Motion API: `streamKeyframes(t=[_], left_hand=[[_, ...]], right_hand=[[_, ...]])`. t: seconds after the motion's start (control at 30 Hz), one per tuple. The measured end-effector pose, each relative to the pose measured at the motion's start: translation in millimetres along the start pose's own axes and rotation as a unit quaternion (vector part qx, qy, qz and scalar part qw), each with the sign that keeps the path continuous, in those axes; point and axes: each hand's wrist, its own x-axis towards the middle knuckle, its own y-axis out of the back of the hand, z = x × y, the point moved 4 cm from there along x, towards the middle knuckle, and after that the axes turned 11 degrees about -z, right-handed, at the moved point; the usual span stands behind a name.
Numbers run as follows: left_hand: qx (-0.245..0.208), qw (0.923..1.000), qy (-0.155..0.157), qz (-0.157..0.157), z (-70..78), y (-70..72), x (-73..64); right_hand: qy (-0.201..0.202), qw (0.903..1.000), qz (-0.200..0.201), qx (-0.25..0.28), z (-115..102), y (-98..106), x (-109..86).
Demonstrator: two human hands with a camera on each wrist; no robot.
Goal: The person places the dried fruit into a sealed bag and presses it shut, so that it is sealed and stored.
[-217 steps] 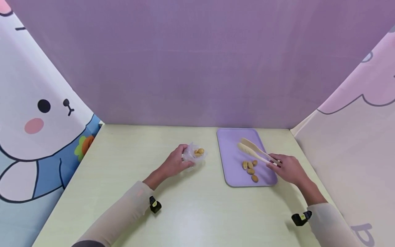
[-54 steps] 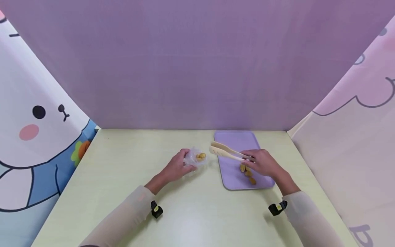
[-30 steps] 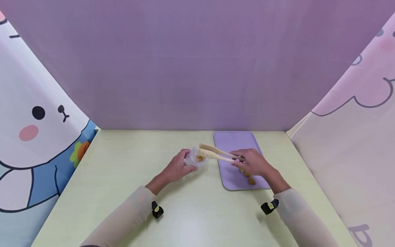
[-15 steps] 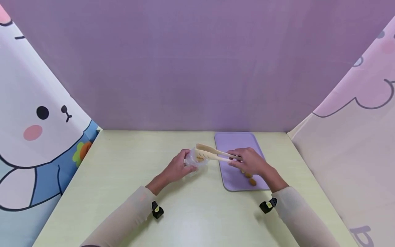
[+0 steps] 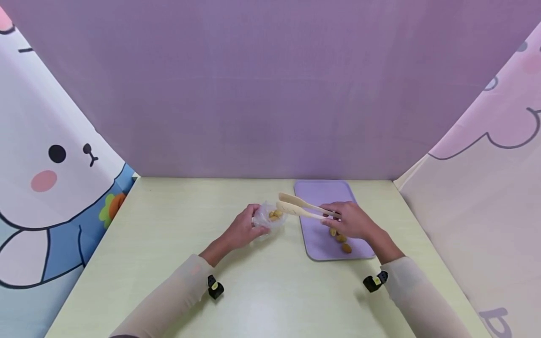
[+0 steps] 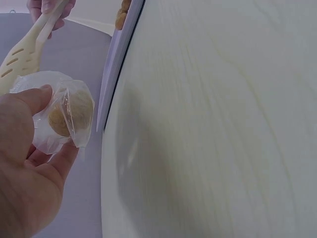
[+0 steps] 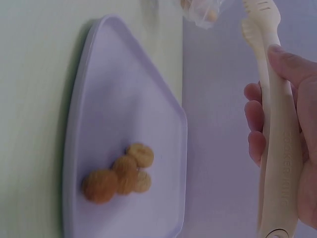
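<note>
My left hand (image 5: 243, 227) holds a clear plastic bag (image 6: 79, 111) by its side, thumb and fingers around it, with its mouth facing right. Several round, brown, nut-like pieces (image 5: 275, 215) show inside the bag. Cream slotted tongs (image 7: 277, 144) are gripped in my right hand (image 5: 351, 219), thumb on one arm and fingers on the other. The tips of the tongs stand apart with nothing seen between them, just right of the bag's mouth. Beneath my right hand, several more brown pieces (image 7: 124, 173) lie clustered on a lilac tray (image 5: 313, 241).
The tray lies on the right half of a pale wooden table (image 5: 262, 286), its far end near the purple back panel (image 5: 262, 94). Cartoon-printed cloths stand at the left (image 5: 63, 211) and right (image 5: 486, 197) sides. A small black camera is on each wrist.
The tongs went from over the tray leftward to the bag's mouth, then drew back slightly right. Fewer pieces show on the tray, partly behind my right hand. My left hand keeps hold of the bag.
</note>
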Motion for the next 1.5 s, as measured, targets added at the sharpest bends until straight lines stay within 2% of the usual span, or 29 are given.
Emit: streamKeyframes(t=[0.27,0.8,1.17,1.5], left_hand=[[-0.001,1.0,0.003,0.003,-0.7,2.7,-0.2],[-0.001,0.9999,0.014,0.007,-1.3,3.4,-3.0],[-0.001,1.0,0.007,0.006,-0.5,3.2,-4.0],[0.0,0.9999,0.013,0.008,-0.8,4.1,-4.0]], right_hand=[[-0.003,0.9996,0.018,-0.02,15,1,-13.6],[-0.043,0.9983,0.029,-0.026,47,1,-47.7],[-0.074,0.9962,0.037,-0.03,71,-8,-70.1],[-0.1,0.9937,0.044,-0.024,88,-14,-92.0]])
